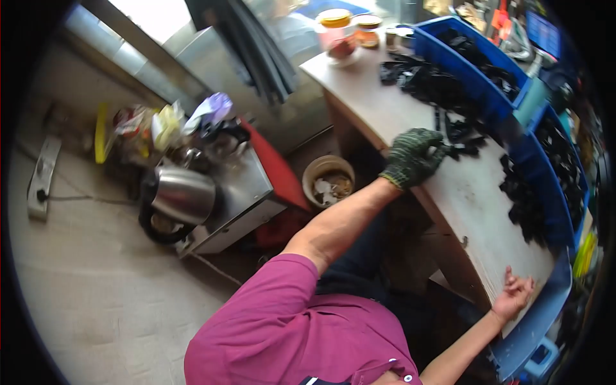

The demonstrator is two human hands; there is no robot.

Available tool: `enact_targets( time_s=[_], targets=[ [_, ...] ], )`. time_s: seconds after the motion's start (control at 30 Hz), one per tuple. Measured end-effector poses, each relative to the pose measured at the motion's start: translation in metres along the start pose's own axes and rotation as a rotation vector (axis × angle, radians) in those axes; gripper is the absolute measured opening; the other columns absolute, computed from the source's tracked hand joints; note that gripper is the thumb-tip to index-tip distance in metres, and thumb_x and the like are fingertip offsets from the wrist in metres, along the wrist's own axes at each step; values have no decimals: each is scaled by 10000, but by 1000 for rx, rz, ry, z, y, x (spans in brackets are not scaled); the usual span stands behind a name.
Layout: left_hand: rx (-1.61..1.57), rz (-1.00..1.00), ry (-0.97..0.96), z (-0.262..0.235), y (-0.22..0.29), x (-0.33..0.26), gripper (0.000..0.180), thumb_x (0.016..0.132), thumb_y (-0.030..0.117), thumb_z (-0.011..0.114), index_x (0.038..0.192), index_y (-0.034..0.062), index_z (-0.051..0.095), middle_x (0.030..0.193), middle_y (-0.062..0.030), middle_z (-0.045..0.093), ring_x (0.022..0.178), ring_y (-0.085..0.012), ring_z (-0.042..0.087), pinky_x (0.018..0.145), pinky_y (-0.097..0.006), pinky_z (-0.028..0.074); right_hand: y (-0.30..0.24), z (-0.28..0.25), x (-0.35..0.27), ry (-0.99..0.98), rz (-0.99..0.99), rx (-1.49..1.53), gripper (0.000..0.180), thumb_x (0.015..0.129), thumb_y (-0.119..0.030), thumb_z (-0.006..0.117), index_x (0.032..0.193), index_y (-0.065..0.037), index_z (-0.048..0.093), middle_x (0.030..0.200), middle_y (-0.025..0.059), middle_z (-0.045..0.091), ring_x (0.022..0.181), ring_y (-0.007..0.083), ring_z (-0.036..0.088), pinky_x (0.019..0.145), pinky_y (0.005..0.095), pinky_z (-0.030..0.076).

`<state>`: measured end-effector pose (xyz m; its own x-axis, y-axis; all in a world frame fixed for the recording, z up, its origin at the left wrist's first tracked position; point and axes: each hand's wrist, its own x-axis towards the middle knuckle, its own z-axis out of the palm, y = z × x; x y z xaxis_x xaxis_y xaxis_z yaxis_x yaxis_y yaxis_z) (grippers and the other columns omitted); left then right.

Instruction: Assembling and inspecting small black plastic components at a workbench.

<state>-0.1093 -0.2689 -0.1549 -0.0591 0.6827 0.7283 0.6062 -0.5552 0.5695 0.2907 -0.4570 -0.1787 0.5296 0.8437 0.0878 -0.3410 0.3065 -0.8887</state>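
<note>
My left hand (416,158), in a dark green knitted glove, is over the near edge of the white table (471,192). Its fingers are curled together beside a small group of black pieces (463,142); whatever they hold, if anything, is hidden. My bare right hand (513,296) is at the table's right end with its fingers apart, loosely bent, and nothing visible in it. Between the hands, toward the far side, lies a heap of black parts (521,202). A larger black heap (430,83) spreads over the table's far left part.
Blue bins (471,61) holding black parts line the table's back. Jars (335,32) stand at its far left corner. A waste bucket (328,181) sits on the floor. To the left, a metal kettle (185,194) stands by a cabinet (240,186); a power strip (45,176) lies beyond.
</note>
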Motion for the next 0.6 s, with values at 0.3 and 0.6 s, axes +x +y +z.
enact_targets(
  time_s=[0.3,0.6],
  targets=[
    [-96,-205,-137,-155,29,-152,182,852,67,727,1033,48,723,929,-137,720,814,-265,705,717,-357,562,-9,-16,8,-143,43,-5,282,1035,-176,467,779,-57,472,588,45,378,693,180,505,1104,565,412],
    [1183,-704,117,-415,8,-299,276,938,165,612,1170,21,654,1134,-162,669,1024,-351,642,935,-445,493,-13,-12,16,-108,95,-24,346,1033,-170,448,700,-80,436,601,49,376,718,174,517,1143,597,369]
  ],
)
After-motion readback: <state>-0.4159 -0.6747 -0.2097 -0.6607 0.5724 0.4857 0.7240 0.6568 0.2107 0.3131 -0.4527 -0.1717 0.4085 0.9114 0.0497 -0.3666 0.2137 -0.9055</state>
